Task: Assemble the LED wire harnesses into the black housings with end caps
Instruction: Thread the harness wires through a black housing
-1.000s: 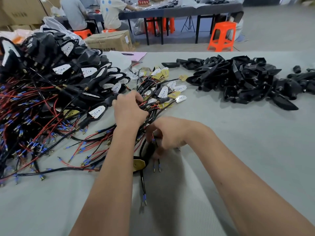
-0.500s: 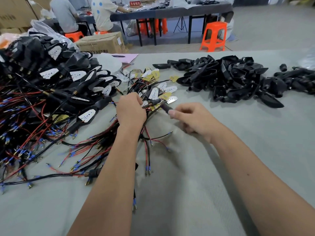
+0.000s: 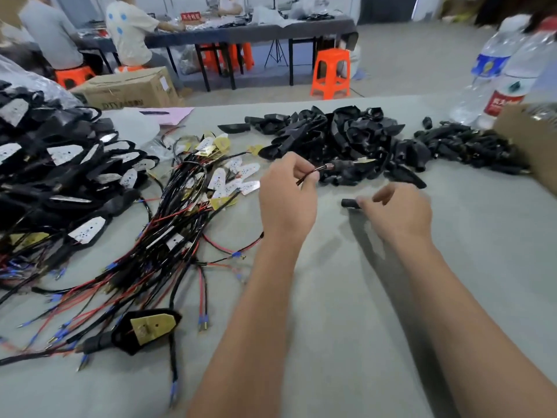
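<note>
Left grip: left hand [image 3: 286, 200] pinches a wire harness [image 3: 313, 171] between thumb and fingers; thin dark lead, metal tip pointing away.
Right grip: right hand [image 3: 398, 212] fingers curled around a small black end cap [image 3: 349, 203], just right of the left grip.
Beyond both grips: heap of glossy black housings [image 3: 346, 137].
Left of the grips: tangled red-and-black harnesses [image 3: 180, 236] on the grey worktop [image 3: 331, 327].
</note>
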`<state>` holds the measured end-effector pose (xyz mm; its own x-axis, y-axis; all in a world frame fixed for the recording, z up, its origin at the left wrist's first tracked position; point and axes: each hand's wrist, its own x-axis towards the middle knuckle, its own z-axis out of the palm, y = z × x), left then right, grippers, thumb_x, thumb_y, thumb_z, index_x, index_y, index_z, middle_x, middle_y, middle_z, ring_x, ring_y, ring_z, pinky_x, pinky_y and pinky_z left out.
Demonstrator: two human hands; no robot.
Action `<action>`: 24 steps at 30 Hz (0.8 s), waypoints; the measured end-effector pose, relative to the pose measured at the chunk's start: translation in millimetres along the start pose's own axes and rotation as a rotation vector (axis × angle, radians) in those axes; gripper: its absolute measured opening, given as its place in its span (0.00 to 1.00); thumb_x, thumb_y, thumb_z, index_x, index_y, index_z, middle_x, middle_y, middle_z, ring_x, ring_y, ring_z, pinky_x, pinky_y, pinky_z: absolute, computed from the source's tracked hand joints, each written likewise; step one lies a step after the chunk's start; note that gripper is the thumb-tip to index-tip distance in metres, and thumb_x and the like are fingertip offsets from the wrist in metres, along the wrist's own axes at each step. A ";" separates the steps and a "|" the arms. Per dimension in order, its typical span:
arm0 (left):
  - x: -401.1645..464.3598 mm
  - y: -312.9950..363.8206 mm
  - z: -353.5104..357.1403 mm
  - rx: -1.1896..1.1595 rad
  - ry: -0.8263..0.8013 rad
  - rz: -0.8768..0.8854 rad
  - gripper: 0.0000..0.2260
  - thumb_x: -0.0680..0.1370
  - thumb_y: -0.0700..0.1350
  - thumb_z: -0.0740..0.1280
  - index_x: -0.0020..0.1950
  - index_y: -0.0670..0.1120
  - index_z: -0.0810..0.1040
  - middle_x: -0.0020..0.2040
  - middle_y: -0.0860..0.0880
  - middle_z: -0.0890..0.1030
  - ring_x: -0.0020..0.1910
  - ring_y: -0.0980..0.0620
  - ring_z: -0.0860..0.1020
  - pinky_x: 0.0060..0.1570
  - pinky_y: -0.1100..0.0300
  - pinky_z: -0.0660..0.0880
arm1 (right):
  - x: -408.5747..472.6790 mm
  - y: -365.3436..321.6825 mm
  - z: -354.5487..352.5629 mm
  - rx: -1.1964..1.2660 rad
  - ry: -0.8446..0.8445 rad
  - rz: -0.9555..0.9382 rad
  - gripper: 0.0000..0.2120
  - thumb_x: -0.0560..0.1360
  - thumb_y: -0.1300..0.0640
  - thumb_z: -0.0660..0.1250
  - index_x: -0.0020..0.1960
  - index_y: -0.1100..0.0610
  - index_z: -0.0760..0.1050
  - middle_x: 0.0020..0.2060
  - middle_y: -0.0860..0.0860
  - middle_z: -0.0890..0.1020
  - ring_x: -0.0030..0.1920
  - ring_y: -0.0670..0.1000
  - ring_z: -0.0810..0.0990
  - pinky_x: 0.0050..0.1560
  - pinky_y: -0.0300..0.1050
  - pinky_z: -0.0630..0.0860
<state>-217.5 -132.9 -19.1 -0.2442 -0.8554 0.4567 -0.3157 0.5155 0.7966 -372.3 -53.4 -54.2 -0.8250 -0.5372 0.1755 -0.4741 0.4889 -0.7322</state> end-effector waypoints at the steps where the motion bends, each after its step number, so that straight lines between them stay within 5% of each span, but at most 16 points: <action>1: -3.1 2.4 6.9 -0.006 -0.024 0.009 0.05 0.77 0.41 0.72 0.45 0.49 0.79 0.42 0.55 0.80 0.44 0.58 0.77 0.43 0.68 0.71 | 0.5 4.1 -3.4 0.046 0.028 -0.003 0.07 0.73 0.51 0.75 0.38 0.49 0.79 0.34 0.43 0.80 0.37 0.42 0.77 0.38 0.41 0.70; 3: -9.9 3.3 17.9 0.003 -0.079 0.016 0.04 0.77 0.41 0.72 0.45 0.49 0.80 0.43 0.55 0.81 0.45 0.57 0.78 0.45 0.63 0.72 | 2.1 10.0 -6.5 0.256 0.031 0.027 0.06 0.75 0.58 0.72 0.40 0.49 0.81 0.38 0.44 0.83 0.39 0.44 0.81 0.40 0.39 0.74; 6: -18.1 -6.0 19.8 0.048 -0.170 0.021 0.04 0.76 0.41 0.73 0.46 0.49 0.81 0.42 0.56 0.81 0.44 0.57 0.78 0.45 0.59 0.73 | 1.2 3.9 -8.5 0.944 -0.155 0.315 0.08 0.76 0.69 0.66 0.48 0.59 0.82 0.42 0.56 0.87 0.30 0.47 0.79 0.25 0.38 0.70; 9: -19.1 -17.9 5.8 0.153 -0.234 0.072 0.04 0.76 0.43 0.74 0.47 0.49 0.80 0.40 0.56 0.80 0.36 0.57 0.73 0.41 0.56 0.71 | -1.8 -6.1 -2.8 1.223 -0.300 0.426 0.08 0.76 0.65 0.68 0.55 0.63 0.79 0.42 0.58 0.88 0.30 0.48 0.81 0.23 0.37 0.69; 13: -3.7 -22.8 -36.4 0.275 -0.181 0.137 0.04 0.76 0.46 0.73 0.45 0.53 0.79 0.37 0.56 0.79 0.34 0.59 0.72 0.35 0.57 0.68 | -12.0 -41.2 24.3 1.229 -0.449 0.404 0.05 0.81 0.58 0.68 0.54 0.59 0.80 0.43 0.55 0.86 0.34 0.48 0.83 0.26 0.36 0.73; 18: 17.1 -45.0 -124.6 0.517 0.065 0.065 0.02 0.76 0.45 0.72 0.47 0.52 0.81 0.40 0.55 0.81 0.41 0.52 0.76 0.40 0.55 0.71 | -50.3 -143.5 81.4 1.238 -0.738 0.261 0.06 0.82 0.66 0.64 0.55 0.63 0.79 0.47 0.56 0.82 0.43 0.51 0.83 0.36 0.39 0.82; 22: 29.2 -83.5 -206.7 0.793 0.398 -0.228 0.11 0.78 0.49 0.71 0.60 0.53 0.82 0.59 0.44 0.80 0.62 0.39 0.73 0.57 0.47 0.72 | -97.1 -219.4 122.7 1.180 -1.031 0.043 0.09 0.82 0.69 0.63 0.60 0.64 0.78 0.55 0.57 0.80 0.50 0.51 0.82 0.54 0.47 0.84; 24: 34.3 -97.0 -230.7 0.841 0.434 -0.428 0.15 0.78 0.52 0.71 0.64 0.52 0.79 0.65 0.40 0.76 0.67 0.37 0.69 0.62 0.45 0.68 | -109.3 -231.1 139.1 0.854 -0.925 -0.150 0.10 0.80 0.66 0.67 0.61 0.64 0.80 0.52 0.54 0.83 0.50 0.53 0.83 0.56 0.49 0.84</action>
<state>16.2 -223.8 10.6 0.3377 -0.8338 0.4368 -0.8766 -0.1096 0.4685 -129.7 -203.3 4.3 -0.0944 -0.9953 0.0220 0.0896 -0.0305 -0.9955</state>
